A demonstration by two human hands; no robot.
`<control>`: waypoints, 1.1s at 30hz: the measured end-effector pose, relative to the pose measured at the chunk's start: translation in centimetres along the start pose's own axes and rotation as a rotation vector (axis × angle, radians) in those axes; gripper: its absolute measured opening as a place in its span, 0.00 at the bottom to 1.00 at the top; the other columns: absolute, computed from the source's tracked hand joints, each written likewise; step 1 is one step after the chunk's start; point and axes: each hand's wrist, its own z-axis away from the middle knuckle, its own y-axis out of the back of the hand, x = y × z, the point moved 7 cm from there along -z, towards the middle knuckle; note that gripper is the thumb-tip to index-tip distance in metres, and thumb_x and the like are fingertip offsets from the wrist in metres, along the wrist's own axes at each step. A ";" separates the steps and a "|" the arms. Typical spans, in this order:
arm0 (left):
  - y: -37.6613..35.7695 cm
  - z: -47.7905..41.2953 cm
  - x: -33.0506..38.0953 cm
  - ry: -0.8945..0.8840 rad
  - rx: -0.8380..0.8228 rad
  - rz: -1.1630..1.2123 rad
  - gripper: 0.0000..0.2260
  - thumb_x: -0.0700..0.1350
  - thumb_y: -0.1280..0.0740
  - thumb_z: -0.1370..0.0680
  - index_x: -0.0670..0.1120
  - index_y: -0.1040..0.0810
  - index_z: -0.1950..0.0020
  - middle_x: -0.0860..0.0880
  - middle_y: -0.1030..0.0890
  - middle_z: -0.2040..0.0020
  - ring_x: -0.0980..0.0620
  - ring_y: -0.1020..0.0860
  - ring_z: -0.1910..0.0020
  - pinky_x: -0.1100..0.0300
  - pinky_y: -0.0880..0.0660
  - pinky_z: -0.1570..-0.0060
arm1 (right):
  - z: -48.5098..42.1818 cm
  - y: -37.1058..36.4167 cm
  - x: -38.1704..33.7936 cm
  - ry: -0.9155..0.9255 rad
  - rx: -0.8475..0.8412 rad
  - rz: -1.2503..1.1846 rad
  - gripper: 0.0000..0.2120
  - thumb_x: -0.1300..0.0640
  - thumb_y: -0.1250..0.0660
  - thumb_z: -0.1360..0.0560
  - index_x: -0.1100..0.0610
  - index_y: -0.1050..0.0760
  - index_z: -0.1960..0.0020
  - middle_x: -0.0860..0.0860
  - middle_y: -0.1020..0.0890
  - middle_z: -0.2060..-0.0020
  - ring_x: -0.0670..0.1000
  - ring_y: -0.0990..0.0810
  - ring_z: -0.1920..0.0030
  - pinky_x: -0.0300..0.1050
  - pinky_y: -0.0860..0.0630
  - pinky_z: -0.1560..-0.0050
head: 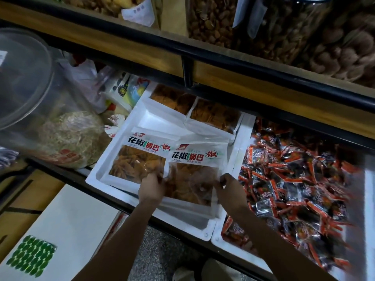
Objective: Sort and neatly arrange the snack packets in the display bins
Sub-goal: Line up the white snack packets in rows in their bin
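White rectangular bin [101,169]: centre of view, on lower shelf; 4 flat pouches inside, 2 front, 2 back.
Front-right pouch [194,159]: white-topped clear plastic packet w/ black & red print, orange-brown crisps visible thru window; lies tilted, its top-left corner overlapping front-left pouch, lower end toward bin's near rim. Both hands on it.
Left hand [152,187]: fingers curled, pinching that pouch's lower-left edge; bare forearm comes in from btm of view.
Right hand [229,189]: thumb & fingers closed in a pinch on the pouch's lower-right corner.
Front-left pouch [138,159]: same print & contents, flat in bin, just beside left hand; touching or not – can't tell.
Back-left pouch [172,100] & back-right pouch [213,114]: same kind, side by side at bin's far end, crisps showing thru windows.
White right-hand bin [241,138]: pressed vs 1st bin's right side; heaped w/ small red-and-black wrapped snacks [294,179], loose & jumbled.
Clear plastic bag of pale shredded stuff [71,138]: just left of 1st bin; clear round dome lid [24,78] above it, top-left.
White box w/ green dotted patch [60,220]: btm left, below shelf edge.
Upper shelf: bins of brown dried goods [345,47] behind black rail [223,55], top of view.
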 end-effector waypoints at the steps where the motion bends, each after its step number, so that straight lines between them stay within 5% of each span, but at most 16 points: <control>1: 0.4 0.0 0.3 -0.020 0.029 0.016 0.07 0.43 0.36 0.20 0.41 0.21 0.48 0.40 0.18 0.53 0.39 0.20 0.51 0.53 0.27 0.55 | 0.0 0.1 0.2 -0.005 0.000 -0.008 0.03 0.57 0.37 0.22 0.57 0.29 0.52 0.56 0.19 0.58 0.58 0.18 0.58 0.57 0.21 0.54; 7: 2.9 0.3 0.7 -0.198 0.161 0.092 0.03 0.39 0.35 0.21 0.39 0.24 0.50 0.40 0.19 0.56 0.40 0.21 0.56 0.53 0.26 0.59 | 0.4 -1.5 1.1 -0.056 -0.003 -0.071 0.03 0.61 0.39 0.22 0.56 0.31 0.55 0.55 0.20 0.60 0.59 0.19 0.58 0.57 0.21 0.55; 18: 1.4 0.8 0.8 -0.144 0.088 -0.062 0.06 0.36 0.42 0.19 0.39 0.28 0.44 0.37 0.20 0.52 0.37 0.22 0.52 0.52 0.31 0.59 | 0.3 -3.1 2.6 -0.121 -0.092 -0.061 0.07 0.60 0.44 0.20 0.54 0.33 0.58 0.54 0.22 0.58 0.56 0.20 0.55 0.55 0.20 0.52; 21: 1.1 0.9 0.5 -0.142 0.004 -0.019 0.08 0.40 0.40 0.19 0.38 0.30 0.41 0.37 0.22 0.48 0.36 0.23 0.49 0.49 0.29 0.55 | 1.3 -3.1 1.8 0.043 -0.072 0.071 0.04 0.61 0.41 0.21 0.53 0.34 0.50 0.55 0.23 0.53 0.54 0.21 0.53 0.55 0.20 0.50; 24: 0.9 1.8 0.1 -0.230 -0.119 0.045 0.21 0.44 0.30 0.24 0.40 0.34 0.35 0.40 0.28 0.38 0.39 0.27 0.39 0.47 0.28 0.46 | 2.7 -2.6 0.4 0.373 0.099 0.359 0.35 0.54 0.21 0.37 0.60 0.30 0.35 0.59 0.22 0.43 0.57 0.21 0.45 0.49 0.23 0.44; 27: 0.2 3.0 -0.2 -0.323 -0.232 -0.002 0.38 0.45 0.24 0.29 0.45 0.41 0.24 0.43 0.39 0.27 0.44 0.37 0.28 0.48 0.35 0.32 | 4.6 -4.6 0.0 0.678 0.011 0.561 0.43 0.47 0.18 0.45 0.51 0.30 0.33 0.57 0.23 0.39 0.58 0.21 0.42 0.51 0.21 0.50; 33: -0.7 3.2 0.1 -0.402 -0.117 -0.196 0.46 0.49 0.23 0.32 0.48 0.46 0.22 0.41 0.34 0.33 0.43 0.34 0.33 0.49 0.34 0.32 | 4.1 -5.2 0.9 0.672 -0.005 0.639 0.43 0.45 0.18 0.47 0.49 0.32 0.37 0.53 0.21 0.47 0.54 0.20 0.50 0.48 0.19 0.60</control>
